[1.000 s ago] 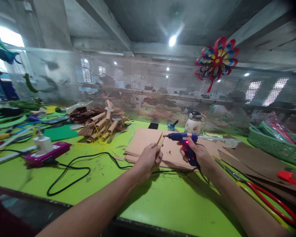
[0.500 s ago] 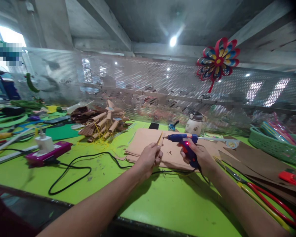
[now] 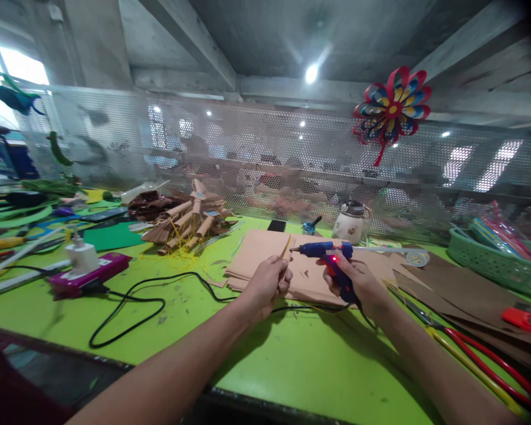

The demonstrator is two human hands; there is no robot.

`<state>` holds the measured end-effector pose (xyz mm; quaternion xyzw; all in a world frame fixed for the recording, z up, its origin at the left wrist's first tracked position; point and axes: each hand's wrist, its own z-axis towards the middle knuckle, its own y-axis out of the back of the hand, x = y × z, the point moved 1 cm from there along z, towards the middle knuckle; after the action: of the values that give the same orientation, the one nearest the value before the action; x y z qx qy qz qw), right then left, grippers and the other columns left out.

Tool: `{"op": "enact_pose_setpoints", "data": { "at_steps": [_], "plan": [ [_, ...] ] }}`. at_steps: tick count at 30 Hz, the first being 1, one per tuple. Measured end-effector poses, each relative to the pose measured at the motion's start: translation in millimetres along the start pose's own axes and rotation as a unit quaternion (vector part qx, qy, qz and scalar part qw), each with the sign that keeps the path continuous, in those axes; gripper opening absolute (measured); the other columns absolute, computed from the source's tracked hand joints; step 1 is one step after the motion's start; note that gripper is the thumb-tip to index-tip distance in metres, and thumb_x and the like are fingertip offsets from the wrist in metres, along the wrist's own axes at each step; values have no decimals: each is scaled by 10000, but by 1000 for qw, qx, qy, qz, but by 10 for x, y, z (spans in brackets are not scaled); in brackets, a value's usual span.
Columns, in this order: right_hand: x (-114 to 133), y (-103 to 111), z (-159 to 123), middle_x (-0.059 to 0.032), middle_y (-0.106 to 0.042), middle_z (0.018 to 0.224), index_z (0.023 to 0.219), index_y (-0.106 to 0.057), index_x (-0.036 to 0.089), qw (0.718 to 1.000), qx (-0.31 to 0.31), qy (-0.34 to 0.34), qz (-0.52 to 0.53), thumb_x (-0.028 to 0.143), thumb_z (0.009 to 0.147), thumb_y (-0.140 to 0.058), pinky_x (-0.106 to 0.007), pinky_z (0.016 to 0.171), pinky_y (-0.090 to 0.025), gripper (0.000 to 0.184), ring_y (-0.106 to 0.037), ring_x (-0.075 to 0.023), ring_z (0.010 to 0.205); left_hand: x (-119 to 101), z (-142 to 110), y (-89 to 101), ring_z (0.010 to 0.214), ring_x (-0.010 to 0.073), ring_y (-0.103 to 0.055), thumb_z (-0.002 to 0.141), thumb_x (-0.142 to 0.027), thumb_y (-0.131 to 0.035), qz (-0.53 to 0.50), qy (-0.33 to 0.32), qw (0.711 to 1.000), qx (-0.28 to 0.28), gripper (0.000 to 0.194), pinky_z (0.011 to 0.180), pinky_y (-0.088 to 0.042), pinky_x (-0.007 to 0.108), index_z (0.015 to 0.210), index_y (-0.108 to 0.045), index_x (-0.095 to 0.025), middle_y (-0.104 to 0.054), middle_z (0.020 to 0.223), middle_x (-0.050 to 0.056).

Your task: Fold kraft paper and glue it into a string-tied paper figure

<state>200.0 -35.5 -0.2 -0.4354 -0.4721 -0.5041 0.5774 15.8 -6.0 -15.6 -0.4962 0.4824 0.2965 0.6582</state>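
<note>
In my right hand [image 3: 349,277] is a blue hot glue gun [image 3: 321,249], its red light lit and a glue stick [image 3: 384,250] poking out of its back. Its nozzle points left and sits at or very near the edge of a thin tan paper piece [image 3: 287,247]. My left hand [image 3: 272,280] is closed on the lower end of this piece, which stands tilted upright. Whether nozzle and paper touch I cannot tell. Behind and beneath both hands lies a stack of brown paper sheets [image 3: 256,251] on the green table [image 3: 310,360].
A black cord loops left towards a purple power strip [image 3: 88,276] with a white plug. Scissors [image 3: 473,354] with red and yellow handles lie at the right. Beyond are paper bundles [image 3: 188,218], a white jar [image 3: 349,224], a tape roll [image 3: 418,258] and a green basket [image 3: 491,268].
The glue gun has shifted slightly left and down, its nozzle now nearer the tip of the paper piece. My left hand keeps its hold almost unmoved.
</note>
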Motion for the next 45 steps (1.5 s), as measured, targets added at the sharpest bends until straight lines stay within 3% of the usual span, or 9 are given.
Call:
{"op": "enact_pose_setpoints", "data": {
  "at_steps": [20,25,45],
  "plan": [
    [65,34,-6,-4,-522,565,866,-605,121,999,-22,50,-5,540,806,-514,-232,415,-293,432,-425,-87,423,28,27,34,372,34,-300,770,-254,-491,14,10,1000,-14,145,389,-154,169,881,-464,-165,-412,541,-59],
    [38,28,7,-9,-520,571,845,-602,120,999,-19,33,-23,550,802,-512,-230,413,-285,441,-427,-90,431,55,31,23,377,35,-314,775,-272,-492,27,3,1000,-7,120,390,-169,172,798,-421,-178,-429,554,-55],
    [14,35,11,1,-500,544,834,-583,113,992,-6,50,-113,523,849,-453,-220,419,-295,430,-419,-82,427,58,26,20,383,38,-321,775,-230,-466,31,2,999,-9,100,391,-160,175,762,-377,-185,-434,559,-50]
  ]
}}
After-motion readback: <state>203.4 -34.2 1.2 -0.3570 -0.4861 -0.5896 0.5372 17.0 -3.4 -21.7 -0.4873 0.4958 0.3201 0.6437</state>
